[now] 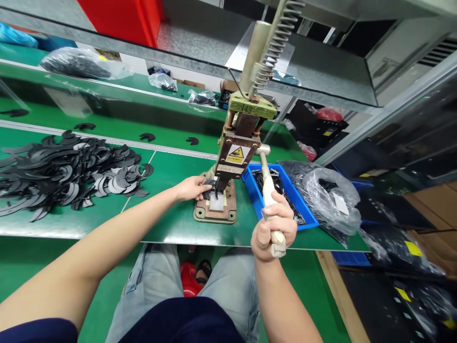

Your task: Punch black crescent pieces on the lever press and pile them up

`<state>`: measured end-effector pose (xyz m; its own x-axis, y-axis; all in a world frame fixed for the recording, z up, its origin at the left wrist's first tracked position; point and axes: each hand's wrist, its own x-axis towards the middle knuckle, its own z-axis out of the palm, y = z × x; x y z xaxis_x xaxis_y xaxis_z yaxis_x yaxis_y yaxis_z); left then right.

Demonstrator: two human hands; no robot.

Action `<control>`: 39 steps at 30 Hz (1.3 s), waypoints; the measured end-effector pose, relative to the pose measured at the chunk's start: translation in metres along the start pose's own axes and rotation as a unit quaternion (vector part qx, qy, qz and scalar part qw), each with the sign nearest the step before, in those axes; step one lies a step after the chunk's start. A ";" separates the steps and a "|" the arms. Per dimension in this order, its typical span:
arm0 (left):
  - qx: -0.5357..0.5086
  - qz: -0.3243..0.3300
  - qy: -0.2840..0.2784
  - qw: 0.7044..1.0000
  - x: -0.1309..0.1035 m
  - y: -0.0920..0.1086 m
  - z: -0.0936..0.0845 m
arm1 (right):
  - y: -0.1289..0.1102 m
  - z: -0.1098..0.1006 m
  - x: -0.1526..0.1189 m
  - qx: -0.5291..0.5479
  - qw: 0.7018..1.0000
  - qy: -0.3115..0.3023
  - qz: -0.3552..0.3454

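Note:
A green and brown hand press (pixel 232 162) stands on the bench, with a yellow warning label on its front. My right hand (pixel 274 228) is wrapped round the press's lever (pixel 267 183), which is bound in pale tape and points down toward me. At the press base, my left hand (pixel 194 188) pinches a small black curved plastic piece (pixel 210 191) under the ram. A light metal plate (pixel 216 202) lies on the base just in front of that piece. The ram and my fingers hide part of the piece.
A big heap of black curved pieces (pixel 74 166) covers the bench's left side. Right of the press sit a blue bin (pixel 307 221) of small dark parts and a clear plastic bag (pixel 332 200). A metal shelf (pixel 200 38) with a red bin (pixel 121 19) overhangs the back.

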<state>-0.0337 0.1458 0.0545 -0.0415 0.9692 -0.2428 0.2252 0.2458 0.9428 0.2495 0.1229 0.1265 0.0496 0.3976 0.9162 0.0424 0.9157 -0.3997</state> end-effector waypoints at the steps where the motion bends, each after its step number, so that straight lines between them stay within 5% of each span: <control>1: -0.010 -0.012 -0.004 1.000 -0.001 0.001 0.000 | 0.000 0.001 0.000 0.002 1.000 0.004 0.003; 13: -0.082 -0.166 -0.038 0.982 0.002 0.020 -0.001 | 0.003 0.007 0.001 0.004 0.999 0.034 -0.016; 18: -0.090 -0.149 -0.010 0.985 -0.006 0.024 0.009 | -0.004 0.023 0.071 0.003 0.998 0.046 -0.043; 21: -0.093 -0.137 0.006 0.986 -0.011 0.025 0.015 | -0.001 0.030 0.133 0.020 0.999 -0.019 -0.020; 24: -0.122 -0.103 0.022 0.987 -0.023 0.025 0.017 | 0.011 0.027 0.153 0.038 0.998 -0.048 -0.020; 28: -0.155 -0.054 0.037 0.986 -0.055 0.024 0.011 | 0.030 0.013 0.083 0.019 0.994 0.093 0.050; 30: -0.155 -0.024 0.028 0.987 -0.078 0.025 0.010 | 0.032 0.008 0.028 0.001 0.985 -0.001 0.174; 33: -0.155 0.024 0.007 0.988 -0.111 0.032 0.014 | 0.022 0.011 -0.039 0.024 0.953 -0.154 0.260; 36: -0.151 0.048 -0.008 0.987 -0.137 0.040 0.026 | 0.003 0.025 -0.071 0.074 0.913 -0.238 0.323; 39: -0.137 0.052 -0.025 0.989 -0.152 0.044 0.039 | -0.010 0.036 -0.079 0.131 0.880 -0.255 0.379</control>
<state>0.0204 0.0090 0.1235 0.0184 0.9892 -0.1451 -0.0462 0.1458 0.9882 0.2097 0.0844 0.0591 -0.4933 0.8129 0.3096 -0.0450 0.3316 -0.9424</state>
